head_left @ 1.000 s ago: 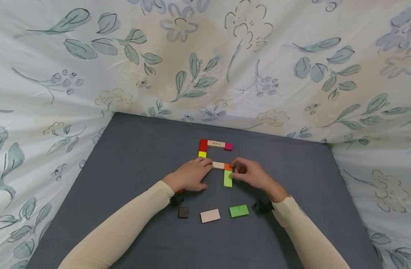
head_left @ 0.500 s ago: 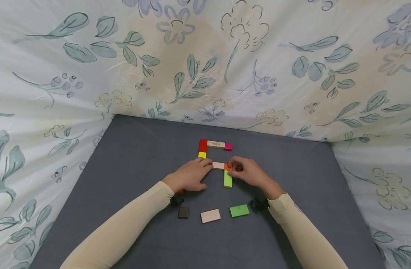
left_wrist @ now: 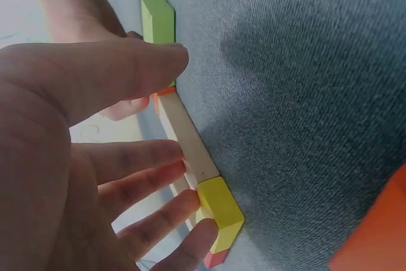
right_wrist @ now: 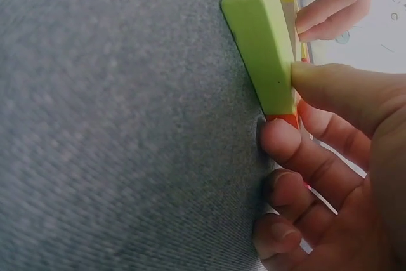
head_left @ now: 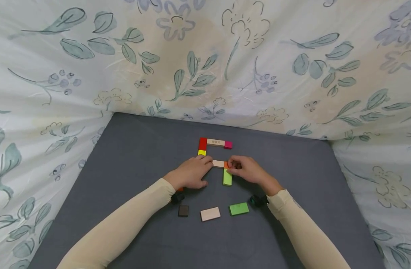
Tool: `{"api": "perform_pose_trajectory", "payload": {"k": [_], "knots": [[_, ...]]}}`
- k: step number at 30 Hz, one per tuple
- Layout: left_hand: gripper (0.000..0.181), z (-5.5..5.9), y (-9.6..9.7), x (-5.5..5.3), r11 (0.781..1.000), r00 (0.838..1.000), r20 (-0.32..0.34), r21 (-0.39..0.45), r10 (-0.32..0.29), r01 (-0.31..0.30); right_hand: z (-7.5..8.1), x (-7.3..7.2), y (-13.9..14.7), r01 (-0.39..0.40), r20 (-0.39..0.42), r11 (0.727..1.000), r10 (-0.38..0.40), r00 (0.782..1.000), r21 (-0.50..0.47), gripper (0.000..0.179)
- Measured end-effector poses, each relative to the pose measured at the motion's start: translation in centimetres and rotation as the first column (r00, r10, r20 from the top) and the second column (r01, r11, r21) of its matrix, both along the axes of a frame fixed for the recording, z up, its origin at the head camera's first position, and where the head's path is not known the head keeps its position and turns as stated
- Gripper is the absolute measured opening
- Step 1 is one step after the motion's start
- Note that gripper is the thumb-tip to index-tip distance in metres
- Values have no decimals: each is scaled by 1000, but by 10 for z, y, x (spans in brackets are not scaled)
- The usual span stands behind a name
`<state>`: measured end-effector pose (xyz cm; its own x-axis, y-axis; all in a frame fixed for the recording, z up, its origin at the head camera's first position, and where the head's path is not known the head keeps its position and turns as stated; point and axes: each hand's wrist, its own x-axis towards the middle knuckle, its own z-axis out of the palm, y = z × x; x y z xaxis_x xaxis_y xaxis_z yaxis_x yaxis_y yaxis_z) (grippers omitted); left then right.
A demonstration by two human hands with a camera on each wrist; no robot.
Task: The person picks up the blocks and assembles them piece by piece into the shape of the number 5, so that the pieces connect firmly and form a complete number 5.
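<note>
My left hand point(head_left: 192, 172) lies over a row of toy blocks, fingers extended. In the left wrist view its fingertips point(left_wrist: 206, 230) touch a yellow block point(left_wrist: 221, 207) and a plain wooden block point(left_wrist: 184, 131). My right hand point(head_left: 250, 172) has curled fingers at the corner where an orange block point(right_wrist: 282, 119) meets a lime green block point(right_wrist: 257, 42). The right thumb presses the lime block's edge while the fingertips sit beside the orange block. Farther back, a red block point(head_left: 202, 144), a marked wooden block point(head_left: 215, 142) and a magenta block point(head_left: 228, 145) continue the row.
On the grey table cloth point(head_left: 151, 239), nearer to me, lie a dark brown block point(head_left: 183, 211), a pale pink block point(head_left: 210, 214) and a green block point(head_left: 239, 209). An orange-red piece point(left_wrist: 374, 226) lies by my left wrist. A floral curtain point(head_left: 198, 67) surrounds the table.
My right hand has shifted slightly left and away from me, from the lime block's side onto the corner with the orange block. The left hand stays in place.
</note>
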<state>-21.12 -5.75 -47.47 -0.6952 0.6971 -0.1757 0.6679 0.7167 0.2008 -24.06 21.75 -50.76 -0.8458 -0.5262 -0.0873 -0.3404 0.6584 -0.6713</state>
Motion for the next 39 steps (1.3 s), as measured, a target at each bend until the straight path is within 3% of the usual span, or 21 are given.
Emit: {"api": "perform_pose_trajectory", "payload": {"k": [11,17,21,27,33,39], "knots": [[55,3,8,-9,1000,999,-54,-19,5,-6,-1,-8,-3,-18,38,1000,18,999,4,15],[42,3,11,-4,996,997,-77,86,-3,10,1,-8,-4,-29,50,1000,29,998,2,14],[38,4,17,11,982,997,-72,182,-31,44,4,-7,-4,-42,47,999,43,998,-15,15],[35,5,34,45,958,998,20,283,-58,50,7,-6,-5,-50,46,999,50,998,-10,14],[37,-1,55,74,959,996,30,272,-89,77,7,-7,-2,-51,43,999,51,998,-12,14],[39,-8,70,86,968,991,40,224,-125,113,6,-6,1,-37,53,999,38,998,-11,14]]}}
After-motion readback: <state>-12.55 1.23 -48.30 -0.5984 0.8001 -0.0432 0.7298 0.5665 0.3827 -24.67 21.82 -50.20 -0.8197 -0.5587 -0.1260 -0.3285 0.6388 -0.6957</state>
